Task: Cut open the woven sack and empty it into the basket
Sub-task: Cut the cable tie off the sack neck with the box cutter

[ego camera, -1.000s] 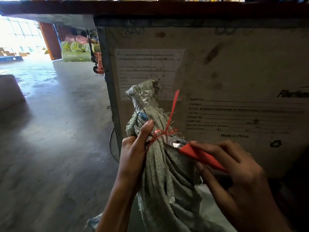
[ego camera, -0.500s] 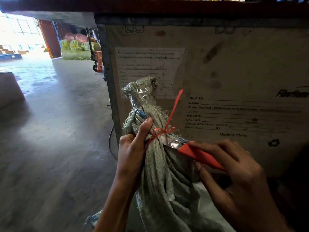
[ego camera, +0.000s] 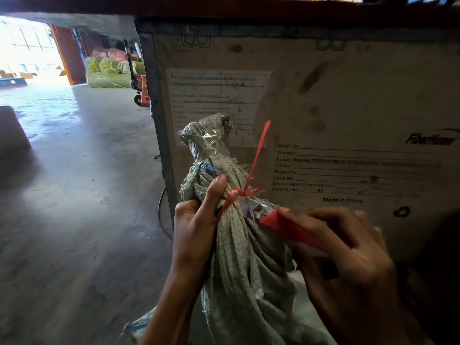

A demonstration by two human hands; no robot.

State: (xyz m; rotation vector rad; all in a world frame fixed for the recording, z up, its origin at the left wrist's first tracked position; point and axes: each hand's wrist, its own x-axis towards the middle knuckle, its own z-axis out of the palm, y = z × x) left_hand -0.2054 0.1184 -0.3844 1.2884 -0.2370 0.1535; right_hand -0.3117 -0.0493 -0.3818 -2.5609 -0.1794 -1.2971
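Observation:
A grey-green woven sack (ego camera: 239, 265) stands upright in front of me, its neck bunched and tied with a red plastic string (ego camera: 239, 195) whose loose end sticks up. Clear plastic wraps the top of the neck. My left hand (ego camera: 196, 227) grips the neck just below the tie, thumb pressed up against the string. My right hand (ego camera: 348, 265) holds a red-handled cutter (ego camera: 286, 225) whose metal blade rests against the sack right under the knot. No basket is in view.
A large wooden crate (ego camera: 323, 108) with shipping labels stands right behind the sack. Bare concrete floor (ego camera: 74, 207) stretches to the left toward a bright doorway, with green rolled bundles (ego camera: 109, 73) and an orange pallet jack (ego camera: 142, 90) far back.
The sack neck and both hands stay in nearly the same pose; the cutter blade stays at the tie with only a slight shift of the view.

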